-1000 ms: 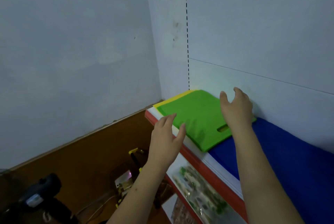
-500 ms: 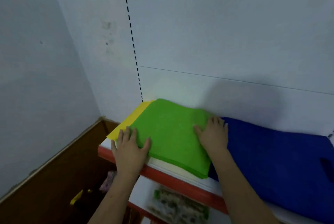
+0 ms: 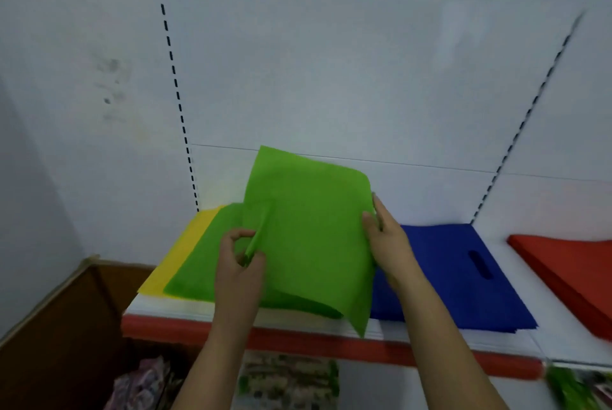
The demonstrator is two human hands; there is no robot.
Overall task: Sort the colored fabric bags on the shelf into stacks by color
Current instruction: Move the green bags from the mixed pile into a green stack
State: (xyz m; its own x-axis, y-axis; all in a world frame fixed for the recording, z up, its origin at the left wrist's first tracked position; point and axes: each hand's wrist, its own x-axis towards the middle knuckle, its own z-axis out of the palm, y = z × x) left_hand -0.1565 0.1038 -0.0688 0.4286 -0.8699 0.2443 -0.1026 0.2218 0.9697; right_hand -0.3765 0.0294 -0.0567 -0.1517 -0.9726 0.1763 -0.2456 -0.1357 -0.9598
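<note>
I am holding a green fabric bag (image 3: 308, 230) up off a white shelf (image 3: 546, 333) with a red front edge, in front of a pale wall. The green fabric bag is tilted up toward me, its top corner rising against the wall and its lowest corner hanging down past the shelf's front edge; its long axis runs roughly from that far upper-left corner down to the near lower-right corner. My left hand (image 3: 240, 264) is at the bag's left edge, thumb and fingers curled and pinching a bunched fold of the green fabric. My right hand (image 3: 385, 239) is at the bag's right edge, fingers wrapped round it with the thumb on the front face. The bag lies between my two hands, above more green fabric (image 3: 202, 264) lying flat on the shelf. A yellow bag (image 3: 180, 252) peeks out flat at the left beneath the green. Just right of my right hand lies a blue bag (image 3: 463, 277) with a slot handle, and farther right a red bag (image 3: 569, 264), both flat on the shelf.
</note>
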